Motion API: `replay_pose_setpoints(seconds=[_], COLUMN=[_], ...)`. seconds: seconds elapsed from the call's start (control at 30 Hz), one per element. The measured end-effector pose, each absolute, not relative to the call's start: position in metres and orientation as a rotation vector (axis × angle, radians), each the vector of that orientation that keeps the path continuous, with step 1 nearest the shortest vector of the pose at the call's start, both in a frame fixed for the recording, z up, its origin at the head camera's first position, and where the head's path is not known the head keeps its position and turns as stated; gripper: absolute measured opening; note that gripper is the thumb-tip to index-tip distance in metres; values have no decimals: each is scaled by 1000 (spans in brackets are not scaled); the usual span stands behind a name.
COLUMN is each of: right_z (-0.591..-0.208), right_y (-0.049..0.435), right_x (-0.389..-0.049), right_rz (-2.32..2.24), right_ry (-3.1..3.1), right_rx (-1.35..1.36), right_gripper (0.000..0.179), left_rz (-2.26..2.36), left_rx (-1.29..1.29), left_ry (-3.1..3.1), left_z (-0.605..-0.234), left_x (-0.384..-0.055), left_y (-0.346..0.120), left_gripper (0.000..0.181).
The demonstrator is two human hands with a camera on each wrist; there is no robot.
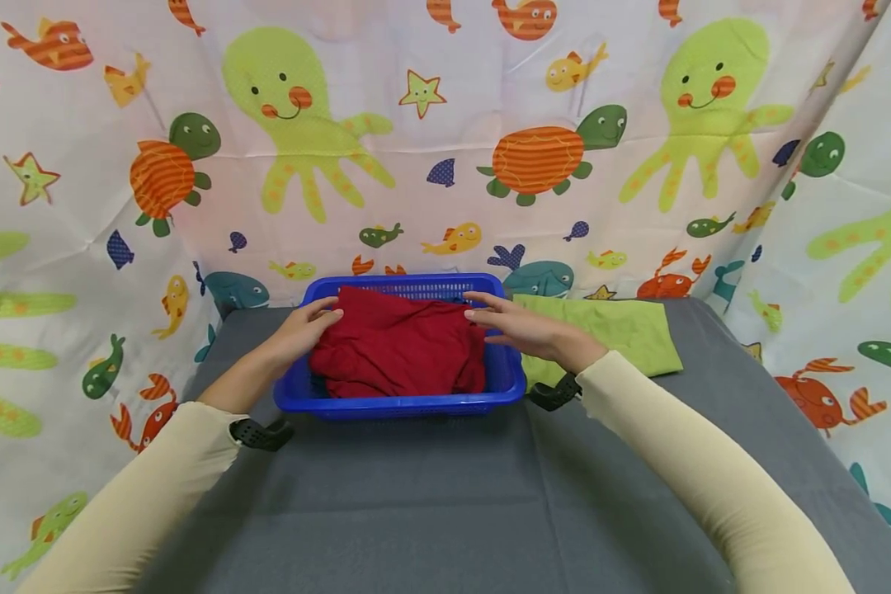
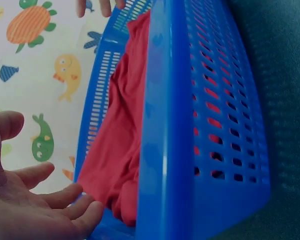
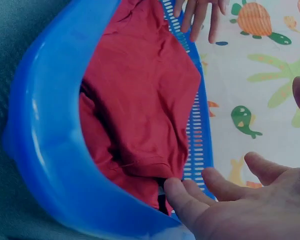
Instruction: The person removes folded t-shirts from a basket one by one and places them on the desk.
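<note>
A person's left hand [image 1: 300,330] and right hand [image 1: 529,328], fingers extended and grasping nothing, are flanking a crumpled red cloth [image 1: 404,346] inside a rectangular blue plastic basket [image 1: 401,404], seemingly lining up a grasp that calls for pinching both sides.

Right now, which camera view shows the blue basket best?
The head view: it takes in nearly the whole blue basket, front to back, with the red cloth inside. The left wrist view shows its perforated side close up, and the right wrist view its curving rim; both crop it.
</note>
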State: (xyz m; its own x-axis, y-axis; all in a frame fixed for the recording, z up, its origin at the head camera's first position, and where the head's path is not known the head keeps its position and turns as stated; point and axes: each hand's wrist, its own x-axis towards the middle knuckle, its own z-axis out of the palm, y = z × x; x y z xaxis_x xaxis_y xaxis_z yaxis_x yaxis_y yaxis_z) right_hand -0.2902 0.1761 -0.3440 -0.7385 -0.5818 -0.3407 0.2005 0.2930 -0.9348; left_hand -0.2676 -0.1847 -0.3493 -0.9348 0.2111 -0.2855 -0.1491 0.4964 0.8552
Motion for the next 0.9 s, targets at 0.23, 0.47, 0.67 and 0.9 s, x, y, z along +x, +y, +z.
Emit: replay_pose_setpoints(seconds=[0.23,0.47,0.67,0.9], right_z=[-349,-356,-362,-369], right_y=[163,152,145,140], right_x=[-289,-289,-292,-297], right_rz=[-1551,-1550,-1498,-1494], right_ry=[1870,1877,1950,1917], right_rx=[-189,-75,-33,43], right_gripper=[78,89,95,98], left_rz=[1381,1278,1287,1351], left_rx=[38,40,-19,-85], left_ry=[2340,2375,2379,2321], left_z=[-356,-362,-362,-364], left_x=[-268,-269,-274,-281], left_y=[-192,-189,-180,-175], left_gripper=[70,81,95,91])
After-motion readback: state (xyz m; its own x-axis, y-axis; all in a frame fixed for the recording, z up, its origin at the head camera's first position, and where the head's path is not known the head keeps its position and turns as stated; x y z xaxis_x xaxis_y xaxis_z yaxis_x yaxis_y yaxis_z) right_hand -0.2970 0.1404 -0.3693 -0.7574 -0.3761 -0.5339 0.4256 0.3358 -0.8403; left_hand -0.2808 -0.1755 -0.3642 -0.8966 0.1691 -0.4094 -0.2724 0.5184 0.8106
